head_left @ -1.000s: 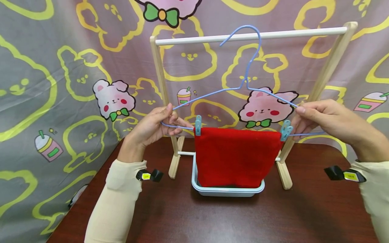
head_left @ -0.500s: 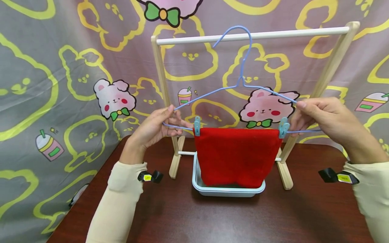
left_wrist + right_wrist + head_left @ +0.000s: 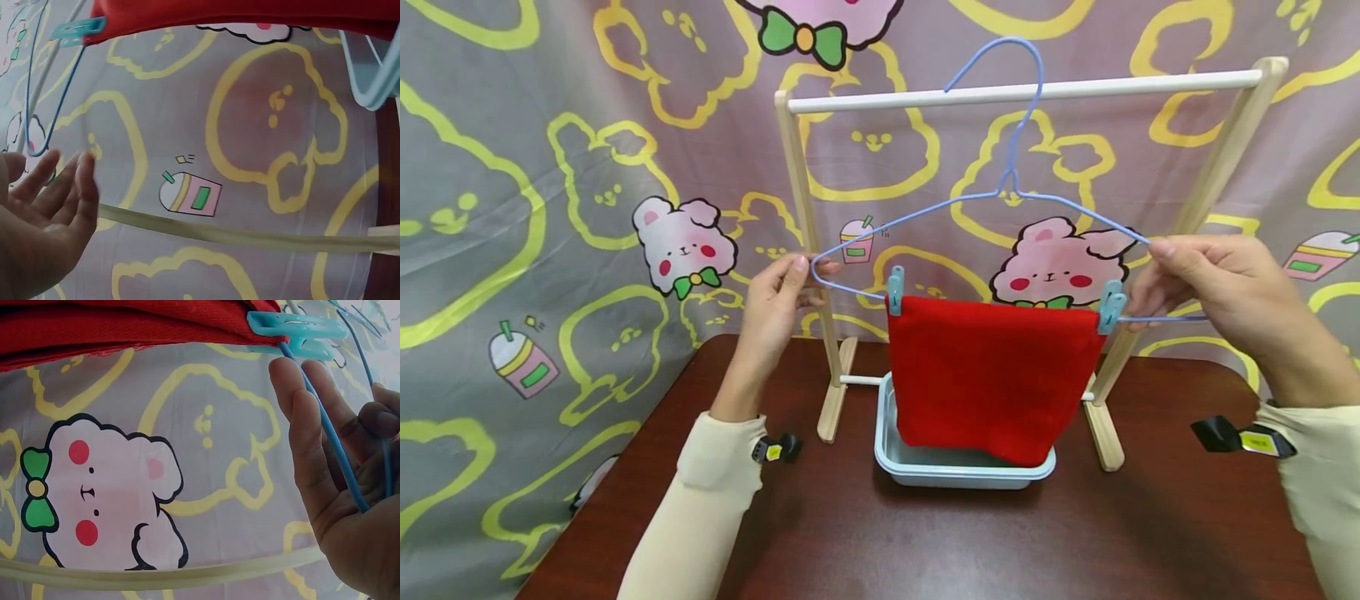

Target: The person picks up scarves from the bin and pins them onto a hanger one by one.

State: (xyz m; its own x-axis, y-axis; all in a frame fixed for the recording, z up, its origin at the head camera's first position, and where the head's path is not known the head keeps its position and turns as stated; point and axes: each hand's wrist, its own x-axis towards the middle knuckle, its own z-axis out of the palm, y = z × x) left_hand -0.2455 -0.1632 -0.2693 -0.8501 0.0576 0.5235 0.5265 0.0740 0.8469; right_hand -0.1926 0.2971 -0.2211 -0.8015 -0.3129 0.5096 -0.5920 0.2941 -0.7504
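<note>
A blue wire hanger point(image 3: 940, 202) is held up before the rack, its hook above the rail. Whether the hook's tip lies behind the rail I cannot tell. From its lower bar hangs a red cloth point(image 3: 992, 379), clipped by light-blue clothespins point(image 3: 896, 292) at both upper corners. My right hand point(image 3: 1217, 283) pinches the hanger's sloping right arm between thumb and finger. In the right wrist view, the lower wire crosses that palm. At the left corner of the hanger, my left hand point(image 3: 781, 292) has its fingers loosely bent, with the wire just beyond the fingertips in the left wrist view.
A wooden rack with a white rail point(image 3: 1112, 88) stands on the dark brown table point(image 3: 955, 542). Beneath the cloth sits a pale blue basin point(image 3: 966, 477), between the rack's feet. A patterned curtain point(image 3: 700, 108) hangs behind and to the left.
The hanger and cloth have risen, and the hook now stands higher against the rail. My left hand has shifted to the hanger's outer corner and loosened from the wire. The right hand keeps its pinch.
</note>
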